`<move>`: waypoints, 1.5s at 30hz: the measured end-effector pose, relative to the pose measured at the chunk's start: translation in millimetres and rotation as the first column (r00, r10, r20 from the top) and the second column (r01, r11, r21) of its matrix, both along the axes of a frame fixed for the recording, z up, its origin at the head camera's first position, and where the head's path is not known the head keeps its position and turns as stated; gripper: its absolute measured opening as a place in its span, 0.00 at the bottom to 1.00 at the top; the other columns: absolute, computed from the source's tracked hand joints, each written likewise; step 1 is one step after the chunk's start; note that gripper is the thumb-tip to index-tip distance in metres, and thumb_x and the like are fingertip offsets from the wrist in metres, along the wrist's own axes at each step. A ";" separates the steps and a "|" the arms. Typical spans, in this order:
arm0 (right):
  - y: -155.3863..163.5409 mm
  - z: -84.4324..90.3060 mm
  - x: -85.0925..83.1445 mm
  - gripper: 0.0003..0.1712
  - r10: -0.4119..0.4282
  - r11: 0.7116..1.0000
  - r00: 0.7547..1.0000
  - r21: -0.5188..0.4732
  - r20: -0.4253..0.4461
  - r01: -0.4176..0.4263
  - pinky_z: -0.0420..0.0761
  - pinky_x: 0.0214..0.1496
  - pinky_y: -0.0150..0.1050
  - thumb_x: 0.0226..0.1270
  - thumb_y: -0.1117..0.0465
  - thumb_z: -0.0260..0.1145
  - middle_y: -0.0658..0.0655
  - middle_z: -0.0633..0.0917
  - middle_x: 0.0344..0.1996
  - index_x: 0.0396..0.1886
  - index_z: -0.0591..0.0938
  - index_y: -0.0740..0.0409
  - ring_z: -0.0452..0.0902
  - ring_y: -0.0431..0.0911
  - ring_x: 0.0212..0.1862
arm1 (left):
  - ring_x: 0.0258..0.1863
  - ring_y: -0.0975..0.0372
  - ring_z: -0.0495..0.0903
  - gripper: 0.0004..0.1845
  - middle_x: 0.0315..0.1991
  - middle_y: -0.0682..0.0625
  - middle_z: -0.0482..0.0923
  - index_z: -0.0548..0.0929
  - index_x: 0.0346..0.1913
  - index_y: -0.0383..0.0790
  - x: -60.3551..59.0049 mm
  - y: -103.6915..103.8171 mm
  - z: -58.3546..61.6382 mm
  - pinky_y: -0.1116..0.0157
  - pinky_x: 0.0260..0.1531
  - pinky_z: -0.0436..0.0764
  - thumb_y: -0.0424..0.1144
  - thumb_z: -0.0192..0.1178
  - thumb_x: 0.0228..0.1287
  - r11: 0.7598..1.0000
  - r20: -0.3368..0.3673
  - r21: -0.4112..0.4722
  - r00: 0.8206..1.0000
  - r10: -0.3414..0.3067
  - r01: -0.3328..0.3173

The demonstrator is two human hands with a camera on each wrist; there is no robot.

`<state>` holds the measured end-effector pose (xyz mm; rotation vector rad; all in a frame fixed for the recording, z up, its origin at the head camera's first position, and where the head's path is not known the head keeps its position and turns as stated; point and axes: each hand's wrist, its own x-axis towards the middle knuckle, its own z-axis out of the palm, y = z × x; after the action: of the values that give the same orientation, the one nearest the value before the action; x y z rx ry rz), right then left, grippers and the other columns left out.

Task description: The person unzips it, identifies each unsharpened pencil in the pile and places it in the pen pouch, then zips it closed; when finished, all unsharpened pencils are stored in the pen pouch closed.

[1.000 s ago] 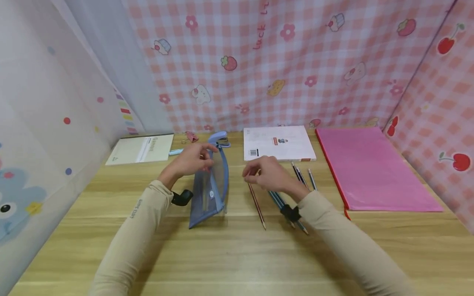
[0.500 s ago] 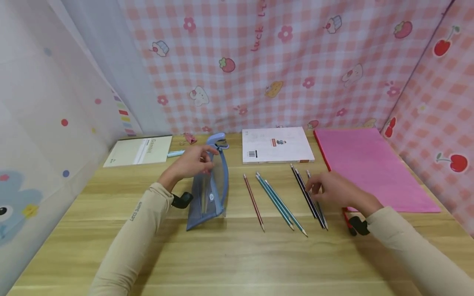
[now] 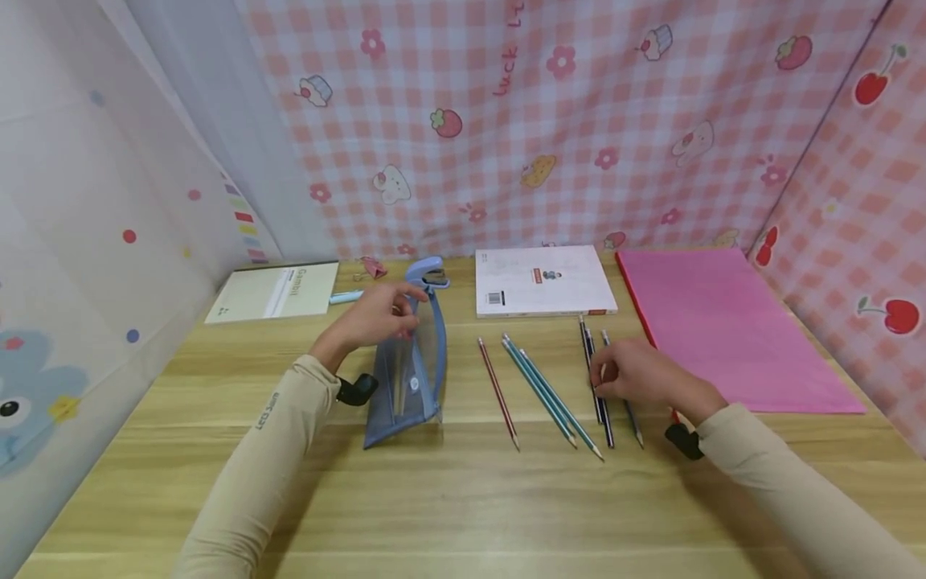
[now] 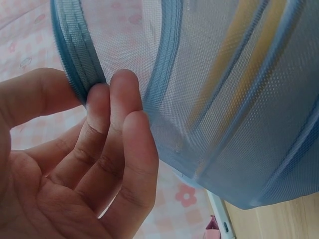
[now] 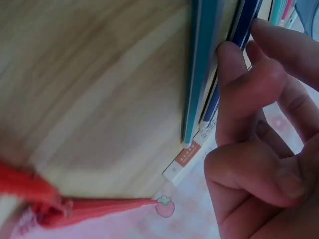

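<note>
My left hand (image 3: 372,315) pinches the zipper edge of a blue mesh pencil case (image 3: 387,410), holding it upright with its mouth spread apart. Yellow strips show through the mesh (image 4: 239,69) in the left wrist view. On the right, my right hand (image 3: 640,374) has its thumb and fingertips on a dark blue pencil (image 5: 244,22), pinching it close over the table. A second dark pencil (image 3: 583,342) lies alongside it. Just right of them is a greenish pencil (image 3: 635,426), partly hidden by the hand. Two teal pencils (image 3: 546,394) and a red pencil (image 3: 497,394) lie between the hands.
Behind the pencils lies a white book (image 3: 546,281). A pink folder with a red edge (image 3: 738,338) is at the right. At the back left are a notebook (image 3: 275,293), a light blue pen-like item (image 3: 346,297), a pink clip (image 3: 373,267) and a lilac stapler (image 3: 427,269).
My right hand moved from beside the red pencil to the dark pencils at the right, then slightly left. The dark pencils have shifted and turned a little. My left hand keeps its hold.
</note>
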<state>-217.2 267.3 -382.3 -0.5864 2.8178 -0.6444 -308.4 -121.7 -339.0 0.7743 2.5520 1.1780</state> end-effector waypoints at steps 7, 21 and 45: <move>-5.3 -2.1 1.9 0.05 -0.071 0.997 0.997 -0.019 0.014 0.072 0.77 0.32 0.35 0.57 0.65 0.74 0.51 0.86 0.26 0.26 0.85 0.52 0.78 0.41 0.30 | 0.26 0.53 0.84 0.21 0.26 0.45 0.80 0.76 0.60 0.25 2.1 -0.3 -1.0 0.66 0.26 0.81 0.24 0.58 0.63 1.000 0.014 0.002 1.000 0.006 -0.006; -16.8 -4.2 -1.2 0.07 -0.203 0.968 0.971 0.123 -0.130 0.218 0.71 0.28 0.36 0.48 0.67 0.69 0.52 0.84 0.26 0.19 0.86 0.50 0.74 0.46 0.29 | 0.27 0.50 0.84 0.22 0.26 0.45 0.80 0.75 0.62 0.25 1.4 -1.5 2.5 0.57 0.30 0.83 0.25 0.57 0.65 1.000 0.010 -0.025 1.000 0.008 -0.007; -134.4 18.5 -30.0 0.17 0.061 0.717 0.905 -0.649 0.422 0.254 0.59 0.21 0.34 0.64 0.68 0.62 0.49 0.84 0.23 0.51 0.85 0.65 0.56 0.39 0.15 | 0.27 0.50 0.86 0.21 0.26 0.44 0.82 0.78 0.60 0.27 1.6 8.7 2.7 0.67 0.27 0.81 0.25 0.58 0.63 0.998 -0.047 -0.053 0.999 -0.021 0.018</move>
<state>-247.2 132.9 -363.8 -0.3273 2.1423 -1.6669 -306.7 -113.0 -336.3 0.8228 2.5966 1.0947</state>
